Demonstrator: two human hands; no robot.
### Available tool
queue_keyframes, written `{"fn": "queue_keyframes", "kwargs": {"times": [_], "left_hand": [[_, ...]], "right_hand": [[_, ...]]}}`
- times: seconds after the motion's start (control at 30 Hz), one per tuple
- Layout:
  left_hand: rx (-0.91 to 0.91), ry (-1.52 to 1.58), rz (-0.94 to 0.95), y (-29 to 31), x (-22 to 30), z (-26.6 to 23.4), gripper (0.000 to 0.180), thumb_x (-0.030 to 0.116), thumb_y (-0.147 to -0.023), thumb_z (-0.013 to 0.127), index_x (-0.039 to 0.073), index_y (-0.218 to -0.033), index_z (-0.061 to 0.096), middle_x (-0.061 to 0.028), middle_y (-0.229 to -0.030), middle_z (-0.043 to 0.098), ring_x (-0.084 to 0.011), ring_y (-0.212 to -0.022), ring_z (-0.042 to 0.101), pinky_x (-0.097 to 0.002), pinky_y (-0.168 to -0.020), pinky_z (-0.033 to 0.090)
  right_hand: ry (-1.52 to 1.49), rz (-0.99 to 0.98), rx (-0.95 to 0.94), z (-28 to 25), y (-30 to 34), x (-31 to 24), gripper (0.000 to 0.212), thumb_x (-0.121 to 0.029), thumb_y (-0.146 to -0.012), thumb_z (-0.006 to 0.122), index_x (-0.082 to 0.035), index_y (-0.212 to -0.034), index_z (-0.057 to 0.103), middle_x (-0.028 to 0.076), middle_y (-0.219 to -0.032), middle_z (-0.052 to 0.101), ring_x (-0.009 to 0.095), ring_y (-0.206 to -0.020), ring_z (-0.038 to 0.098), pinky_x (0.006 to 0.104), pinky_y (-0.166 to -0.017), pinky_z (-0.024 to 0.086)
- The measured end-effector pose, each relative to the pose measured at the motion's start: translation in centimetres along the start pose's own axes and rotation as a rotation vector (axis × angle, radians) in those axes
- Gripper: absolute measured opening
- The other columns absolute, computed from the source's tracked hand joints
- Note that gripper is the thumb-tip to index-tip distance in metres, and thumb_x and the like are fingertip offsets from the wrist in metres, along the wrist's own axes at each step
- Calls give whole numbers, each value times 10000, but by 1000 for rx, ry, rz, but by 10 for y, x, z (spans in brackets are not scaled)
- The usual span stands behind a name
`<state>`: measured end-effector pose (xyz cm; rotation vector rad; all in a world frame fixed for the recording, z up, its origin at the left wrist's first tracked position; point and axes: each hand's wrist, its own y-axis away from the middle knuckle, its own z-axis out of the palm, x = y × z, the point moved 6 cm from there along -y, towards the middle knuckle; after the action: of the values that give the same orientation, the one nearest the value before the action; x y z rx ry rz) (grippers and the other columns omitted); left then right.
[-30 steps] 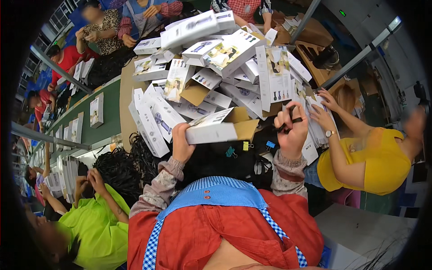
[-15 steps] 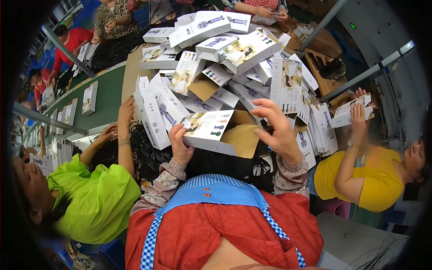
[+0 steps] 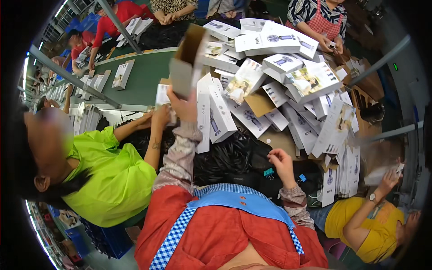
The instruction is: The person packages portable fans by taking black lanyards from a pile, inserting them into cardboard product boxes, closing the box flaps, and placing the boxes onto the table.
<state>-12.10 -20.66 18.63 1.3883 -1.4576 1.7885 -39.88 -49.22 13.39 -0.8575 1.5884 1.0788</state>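
Note:
My left hand is closed on the lower end of a white fan box, held raised and tilted at the left of the pile, blurred by motion. Its top stands open, showing brown cardboard inside. Low over the black straps is my right hand, its fingers curled in toward the thumb; whether anything small is between them is hidden. Two teal binder clips lie close by that hand. Beyond it rises a heap of printed white fan boxes, some with open flaps.
A co-worker in lime green reaches in at my left, hands on a small white box beside my left hand. Another in yellow handles a box at right. A green conveyor carries boxes at far left. Metal posts stand around.
My left hand has lifted the box up and left, tilting it upright. My right hand has left the box's open end and dropped toward the straps. The whole view has shifted.

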Motion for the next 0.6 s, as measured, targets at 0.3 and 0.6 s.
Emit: {"fn": "queue_keyframes", "kwargs": {"times": [0.3, 0.6], "left_hand": [[278, -735, -24, -151, -192, -30, 545, 142, -596, 746, 14, -1070, 509, -200, -1009, 583, -403, -959, 561, -477, -832, 451], [221, -1283, -485, -177, -393, -129, 517, 236, -735, 664, 43, -1179, 481, -174, -1134, 532, -379, -1024, 518, -477, -847, 473]], "right_hand": [[159, 91, 139, -5, -8, 27, 87, -35, -838, 586, 16, -908, 597, 32, -759, 610, 78, -681, 569, 211, -620, 462], [418, -422, 1207, -173, 63, -129, 79, -51, -888, 532, 2, -939, 561, 26, -835, 579, 88, -756, 531, 214, -668, 428]]}}
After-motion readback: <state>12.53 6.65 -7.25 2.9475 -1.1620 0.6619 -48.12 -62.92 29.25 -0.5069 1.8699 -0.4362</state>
